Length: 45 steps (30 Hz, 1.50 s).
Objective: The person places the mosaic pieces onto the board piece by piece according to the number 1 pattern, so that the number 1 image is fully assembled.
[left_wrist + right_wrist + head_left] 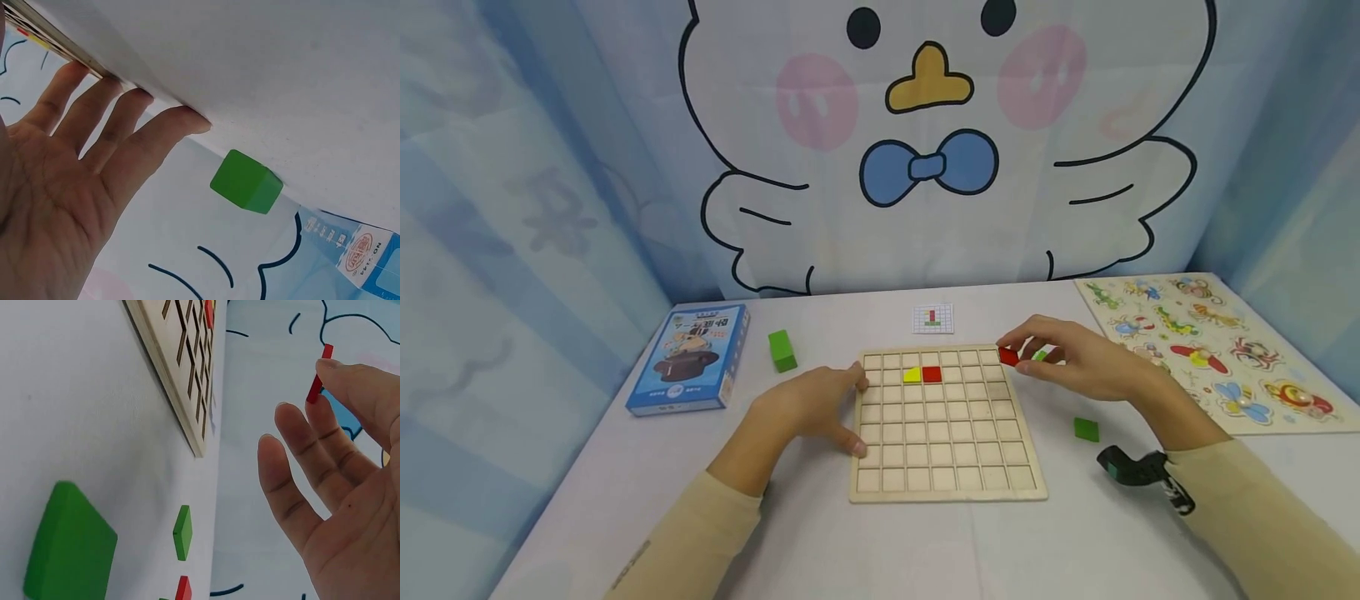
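Note:
On the table lies a square wooden grid board with shallow cells. A yellow piece with a slanted side and a red square tile sit side by side in its upper part. My left hand rests at the board's left edge, fingers and thumb spread along it. Over the board's upper right corner, my right hand pinches another red tile between thumb and fingertip; the right wrist view shows this tile edge-on, raised off the table. Behind those fingers a green piece is partly hidden.
A green tile lies right of the board, a green block stands to its left. Behind is a small pattern card. A blue box is far left; an insect picture board lies right, under my right forearm.

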{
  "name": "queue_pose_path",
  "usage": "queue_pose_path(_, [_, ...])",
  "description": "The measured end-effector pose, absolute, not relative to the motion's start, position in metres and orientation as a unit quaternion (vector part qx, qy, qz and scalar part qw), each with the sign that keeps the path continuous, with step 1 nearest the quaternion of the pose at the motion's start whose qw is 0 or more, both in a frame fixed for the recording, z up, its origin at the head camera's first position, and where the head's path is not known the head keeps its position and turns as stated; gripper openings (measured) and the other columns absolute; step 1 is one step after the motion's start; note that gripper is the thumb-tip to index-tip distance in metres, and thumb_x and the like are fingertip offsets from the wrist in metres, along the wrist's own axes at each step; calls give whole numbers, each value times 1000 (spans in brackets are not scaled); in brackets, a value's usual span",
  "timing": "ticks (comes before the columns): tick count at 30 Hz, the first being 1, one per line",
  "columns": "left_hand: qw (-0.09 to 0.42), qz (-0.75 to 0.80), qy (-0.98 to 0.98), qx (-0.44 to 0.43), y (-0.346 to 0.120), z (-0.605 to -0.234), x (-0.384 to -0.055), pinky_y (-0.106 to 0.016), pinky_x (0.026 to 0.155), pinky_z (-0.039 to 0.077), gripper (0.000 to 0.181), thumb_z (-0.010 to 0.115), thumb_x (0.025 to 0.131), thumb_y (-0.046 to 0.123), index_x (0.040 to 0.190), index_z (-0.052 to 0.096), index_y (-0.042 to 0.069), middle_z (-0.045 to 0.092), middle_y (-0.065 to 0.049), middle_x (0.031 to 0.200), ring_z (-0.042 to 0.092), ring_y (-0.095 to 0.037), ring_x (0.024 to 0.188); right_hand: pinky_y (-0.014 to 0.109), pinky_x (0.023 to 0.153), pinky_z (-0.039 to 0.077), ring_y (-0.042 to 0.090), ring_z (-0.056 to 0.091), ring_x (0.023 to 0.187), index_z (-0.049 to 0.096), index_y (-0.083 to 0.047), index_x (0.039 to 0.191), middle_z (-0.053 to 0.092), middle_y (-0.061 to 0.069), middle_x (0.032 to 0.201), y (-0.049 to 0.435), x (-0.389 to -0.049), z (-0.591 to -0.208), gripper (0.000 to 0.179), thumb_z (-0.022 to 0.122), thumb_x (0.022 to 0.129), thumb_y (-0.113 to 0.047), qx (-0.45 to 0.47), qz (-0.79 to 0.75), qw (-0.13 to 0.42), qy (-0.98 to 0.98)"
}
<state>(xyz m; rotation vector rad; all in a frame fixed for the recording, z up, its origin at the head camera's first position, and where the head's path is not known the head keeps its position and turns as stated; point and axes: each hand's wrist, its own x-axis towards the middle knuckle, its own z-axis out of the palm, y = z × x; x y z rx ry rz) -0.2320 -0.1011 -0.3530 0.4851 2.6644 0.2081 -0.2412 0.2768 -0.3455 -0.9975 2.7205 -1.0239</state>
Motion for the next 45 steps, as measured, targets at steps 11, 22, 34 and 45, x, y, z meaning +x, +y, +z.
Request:
queue_pose_path(11, [212, 78, 960, 165, -101, -352, -231, -51, 115, 42, 101, 93, 64, 57, 150, 49, 25, 53, -6, 154, 48, -27, 142, 37, 89, 58, 17, 62, 107, 65, -16, 132, 66, -6, 124, 250, -247, -341, 33, 70, 100, -17, -345, -349, 45, 870])
queue_pose_path(22, [214, 76, 959, 168, -102, -353, -232, -51, 115, 42, 101, 93, 64, 58, 149, 50, 25, 52, -7, 154, 47, -27, 143, 39, 90, 58, 16, 62, 108, 66, -20, 132, 66, -6, 125, 232, -251, -341, 33, 71, 99, -20, -348, -351, 47, 868])
queue_pose_path(34, [215, 78, 959, 171, -102, -352, -231, -50, 114, 44, 97, 93, 65, 57, 146, 51, 25, 54, -6, 152, 51, -26, 140, 40, 90, 57, 17, 62, 108, 65, -19, 132, 67, -5, 125, 221, -262, -342, 34, 71, 99, -18, -359, -354, 60, 861])
queue_pose_path(45, [216, 78, 958, 174, -102, -352, -232, -49, 115, 43, 99, 92, 64, 58, 147, 49, 25, 54, -6, 152, 50, -26, 141, 41, 91, 56, 18, 63, 108, 65, -16, 132, 66, -3, 126, 206, -262, -351, 34, 71, 98, -17, -364, -363, 100, 852])
